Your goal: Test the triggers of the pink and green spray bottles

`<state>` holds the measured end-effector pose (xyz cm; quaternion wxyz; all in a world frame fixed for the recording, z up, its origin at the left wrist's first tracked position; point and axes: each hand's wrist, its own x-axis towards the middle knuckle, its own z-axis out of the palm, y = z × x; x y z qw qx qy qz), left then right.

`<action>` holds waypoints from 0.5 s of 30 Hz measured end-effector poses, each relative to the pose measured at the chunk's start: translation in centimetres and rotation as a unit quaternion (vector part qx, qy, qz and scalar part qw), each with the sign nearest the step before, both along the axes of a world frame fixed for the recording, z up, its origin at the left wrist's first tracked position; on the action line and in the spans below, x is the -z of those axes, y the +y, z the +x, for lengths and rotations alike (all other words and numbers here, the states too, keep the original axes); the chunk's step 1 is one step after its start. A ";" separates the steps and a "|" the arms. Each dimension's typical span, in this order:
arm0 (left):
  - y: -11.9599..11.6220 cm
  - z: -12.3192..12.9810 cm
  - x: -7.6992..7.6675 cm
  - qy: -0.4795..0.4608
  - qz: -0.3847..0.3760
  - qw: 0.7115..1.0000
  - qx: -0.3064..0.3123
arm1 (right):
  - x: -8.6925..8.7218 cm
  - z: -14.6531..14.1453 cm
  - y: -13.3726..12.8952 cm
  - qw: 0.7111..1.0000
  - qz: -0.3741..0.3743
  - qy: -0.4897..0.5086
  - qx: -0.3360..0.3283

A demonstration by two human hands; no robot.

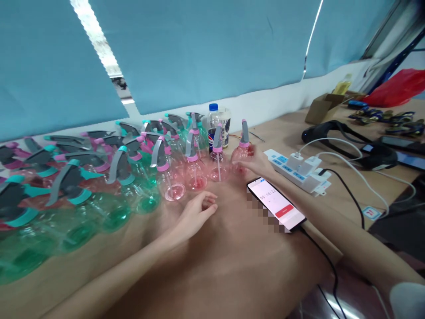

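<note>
My right hand [257, 160] is wrapped round the body of a pink spray bottle [243, 153], which stands upright with its grey trigger head at the top. Resting over the table, my left hand [196, 212] holds nothing; its fingers are loosely curled and the thumb is apart from them. Just beyond it stand several pink-bodied spray bottles [195, 177] with pink collars. To the left, green spray bottles [109, 215] with teal collars crowd together with more pink ones. A phone [275, 204] showing a running timer lies beneath my right forearm.
A white power strip [295, 170] with plugged-in chargers and cables lies right of my right hand. Behind the bottles are a blue-capped drink bottle [213, 122] and a printed cup [226, 128]. A black headset [348, 144] and a cardboard box [323, 108] occupy the right side.
</note>
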<state>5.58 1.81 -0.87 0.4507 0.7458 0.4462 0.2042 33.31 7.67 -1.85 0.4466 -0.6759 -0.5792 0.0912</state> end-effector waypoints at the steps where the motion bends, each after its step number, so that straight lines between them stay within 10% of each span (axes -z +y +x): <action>1: -0.1 -0.1 -0.1 0.000 0.001 1.000 -0.001 | 0.0 -0.1 -0.1 1.000 0.005 0.000 0.006; 8: -0.8 -0.1 -0.7 -0.009 0.004 1.000 -0.006 | -1.3 -1.0 -2.0 0.998 0.056 0.034 0.022; 15: -1.8 0.0 -2.3 -0.069 0.028 0.997 -0.026 | -5.1 -5.4 -9.9 0.995 0.087 0.020 -0.040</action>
